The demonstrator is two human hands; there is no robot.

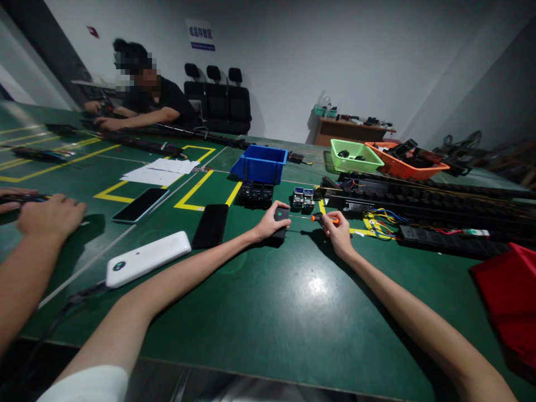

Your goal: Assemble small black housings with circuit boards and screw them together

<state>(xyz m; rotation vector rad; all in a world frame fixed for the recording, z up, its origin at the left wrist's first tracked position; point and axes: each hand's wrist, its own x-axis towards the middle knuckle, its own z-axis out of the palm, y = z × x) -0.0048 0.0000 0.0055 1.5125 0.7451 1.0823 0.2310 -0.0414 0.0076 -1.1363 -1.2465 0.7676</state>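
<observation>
In the head view my left hand (271,223) is closed around a small black box (278,237) on the green table. My right hand (338,230) grips an orange-and-black screwdriver (320,218). Its thin shaft points left at the box's side; whether the tip touches cannot be made out. Behind the box stand two small modules with blue tops (304,196). A group of black modules (255,194) sits farther left, in front of a blue bin (264,163).
A black phone (210,225), another phone (141,205) and a white corded device (148,258) lie left. Black rails with wires (419,206), green (355,156) and orange (406,160) baskets and a red bin (508,301) are right. Another person's hand (52,219) is at left; a co-worker (146,100) sits opposite.
</observation>
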